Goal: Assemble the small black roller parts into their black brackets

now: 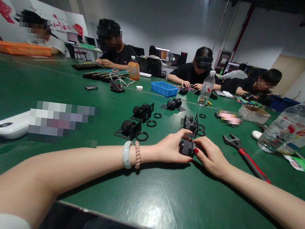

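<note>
My left hand (pixel 171 146) is closed round a black cable gland (pixel 186 148), thumb below and fingers above it. From the other side my right hand (pixel 211 157) pinches the gland's right end, red-nailed fingertips against it. A black slotted bracket seems to be just behind the fingers, partly hidden. Beyond my hands stands another bracket with black glands (pixel 189 122), with black ring nuts (pixel 201 128) beside it. To the left are more bracketed glands (pixel 130 128), another pair (pixel 142 110) and a farther pair (pixel 174 104). Loose ring nuts (pixel 142 136) lie next to them.
An adjustable wrench (pixel 246 158) lies right of my right hand. Plastic bottles (pixel 289 122) stand farther right. A white device (pixel 10 124) lies at left, a blue tray (pixel 163 89) at mid-table. Several people sit across the green table (pixel 144 187).
</note>
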{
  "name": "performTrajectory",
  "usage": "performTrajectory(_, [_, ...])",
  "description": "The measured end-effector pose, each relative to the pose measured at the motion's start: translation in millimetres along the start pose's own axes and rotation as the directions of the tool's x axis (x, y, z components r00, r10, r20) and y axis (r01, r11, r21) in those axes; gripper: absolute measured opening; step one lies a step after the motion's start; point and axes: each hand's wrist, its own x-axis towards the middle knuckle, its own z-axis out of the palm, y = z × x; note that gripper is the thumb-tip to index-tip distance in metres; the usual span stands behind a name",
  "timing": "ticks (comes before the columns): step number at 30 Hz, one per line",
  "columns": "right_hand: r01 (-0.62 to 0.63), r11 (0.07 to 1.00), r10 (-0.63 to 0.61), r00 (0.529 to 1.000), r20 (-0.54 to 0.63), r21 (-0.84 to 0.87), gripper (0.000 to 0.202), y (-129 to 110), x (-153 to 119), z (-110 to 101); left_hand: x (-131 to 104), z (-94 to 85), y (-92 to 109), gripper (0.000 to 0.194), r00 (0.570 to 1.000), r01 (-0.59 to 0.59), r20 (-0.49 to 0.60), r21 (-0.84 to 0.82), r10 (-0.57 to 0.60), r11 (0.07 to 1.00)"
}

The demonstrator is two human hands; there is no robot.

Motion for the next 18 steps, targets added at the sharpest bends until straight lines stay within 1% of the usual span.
performTrajectory(7, [-0.007,1.000,0.007,1.000,0.000,0.002,0.019,-0.2,-0.1,-0.7,0.2,0.2,-0.6,0.070,1.000,-0.014,0.006,0.020,0.014,1.000])
performTrajectory(11, [-0.003,0.999,0.003,1.000,-0.017,0.037,0.023,0.6,-0.8,0.2,0.0,0.2,-0.3,0.069,1.000,-0.013,-0.003,0.020,0.013,1.000])
performTrajectory(15, [0.037,0.997,-0.034,0.999,-0.037,0.074,0.031,-1.0,-1.3,0.4,-0.3,0.4,0.5,0.067,1.000,-0.020,-0.006,0.002,0.020,1.000])
performTrajectory(18, [0.071,0.995,-0.068,0.996,-0.049,0.066,0.038,-2.4,-1.4,-0.1,-0.3,0.6,0.9,0.066,1.000,-0.029,-0.008,-0.021,0.029,0.999])
